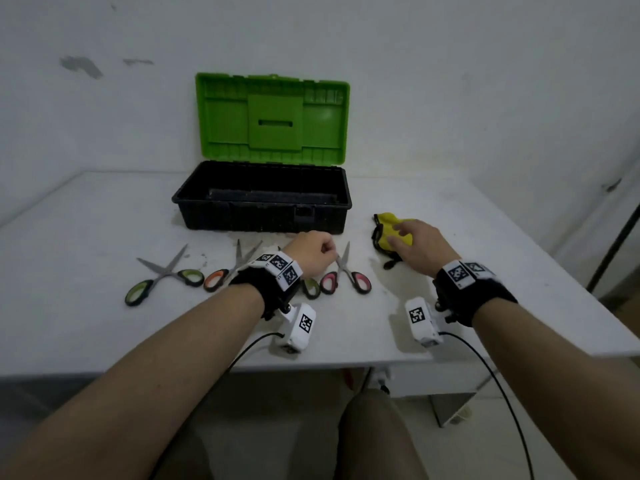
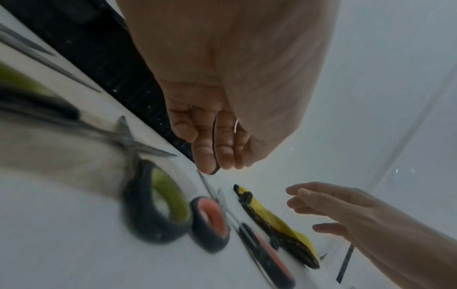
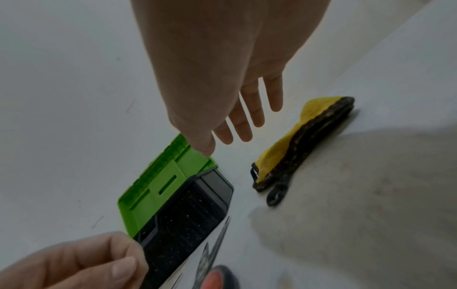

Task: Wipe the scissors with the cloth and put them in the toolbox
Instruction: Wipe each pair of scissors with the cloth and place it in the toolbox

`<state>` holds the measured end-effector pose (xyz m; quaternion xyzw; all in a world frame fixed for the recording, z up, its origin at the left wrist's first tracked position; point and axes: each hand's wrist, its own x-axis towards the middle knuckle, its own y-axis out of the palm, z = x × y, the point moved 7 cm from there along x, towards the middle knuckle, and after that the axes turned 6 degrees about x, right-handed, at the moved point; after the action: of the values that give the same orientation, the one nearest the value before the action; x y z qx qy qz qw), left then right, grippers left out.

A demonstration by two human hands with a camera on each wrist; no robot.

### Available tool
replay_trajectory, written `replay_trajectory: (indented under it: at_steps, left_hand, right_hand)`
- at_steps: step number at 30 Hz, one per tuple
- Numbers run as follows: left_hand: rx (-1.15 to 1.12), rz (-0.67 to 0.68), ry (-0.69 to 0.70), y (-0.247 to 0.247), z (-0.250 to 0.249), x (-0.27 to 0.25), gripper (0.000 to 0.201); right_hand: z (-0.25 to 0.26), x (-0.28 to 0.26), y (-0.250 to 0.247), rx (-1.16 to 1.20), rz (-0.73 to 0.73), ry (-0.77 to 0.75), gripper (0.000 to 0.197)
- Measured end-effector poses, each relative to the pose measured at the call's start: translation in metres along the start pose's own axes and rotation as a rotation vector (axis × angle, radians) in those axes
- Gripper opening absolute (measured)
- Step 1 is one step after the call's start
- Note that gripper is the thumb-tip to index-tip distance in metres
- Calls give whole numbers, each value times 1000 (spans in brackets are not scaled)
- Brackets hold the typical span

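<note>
On the white table [image 1: 104,323], the black plastic toolbox [image 1: 263,209] with raised green lid [image 1: 273,119] stands at 12 o'clock. Four scissors lie in a row before it: green-handled [image 1: 162,277], orange-handled [image 1: 227,271], a pair mostly hidden under the left wrist, and pink-handled scissors [image 1: 348,273], blades toward 12 o'clock. The left hand [image 1: 311,252] is clenched empty above them. The right hand [image 1: 417,245], fingers extended, hovers over the folded yellow cloth [image 1: 391,230] at 2 o'clock; contact cannot be determined.

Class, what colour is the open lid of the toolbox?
Bright green lid on a black toolbox; clearest in the head view.
</note>
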<state>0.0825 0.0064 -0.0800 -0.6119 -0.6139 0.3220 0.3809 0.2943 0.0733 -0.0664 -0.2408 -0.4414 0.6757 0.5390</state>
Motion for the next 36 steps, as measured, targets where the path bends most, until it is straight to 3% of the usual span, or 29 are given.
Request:
replay_trajectory:
  at_steps: [6,10,13,16,19,21,23,31,36]
  left_hand:
    - [63,-15,-121,8,-16,-33,12]
    - [146,33,-182,16,-22,-23,28]
    - [244,74,-200,25,-17,-9,29]
    - [334,131,-199,33,-11,-2,19]
    - [388,122,-194,36,-4,5,25]
    - [409,110,-188,37,-2,9,11]
    - [409,114,-184,36,-4,10,18]
    - [197,86,-229,31,1,18,31]
    - [-205,109,-212,21,-1,18,9]
  right_hand:
    - [0,-27,-3,25,3,19,48]
    - [-6,-15,0,2,5,62,55]
    - [-14,5,5,-34,22,86,56]
    - [-25,23,11,-96,64,116,52]
    - [-35,36,17,-150,102,167,44]
    - [-42,44,21,-223,113,196,40]
    - [-45,51,26,-286,109,187,34]
    - [-46,62,24,-361,87,113,24]
    - [-44,52,6,-171,-31,87,20]
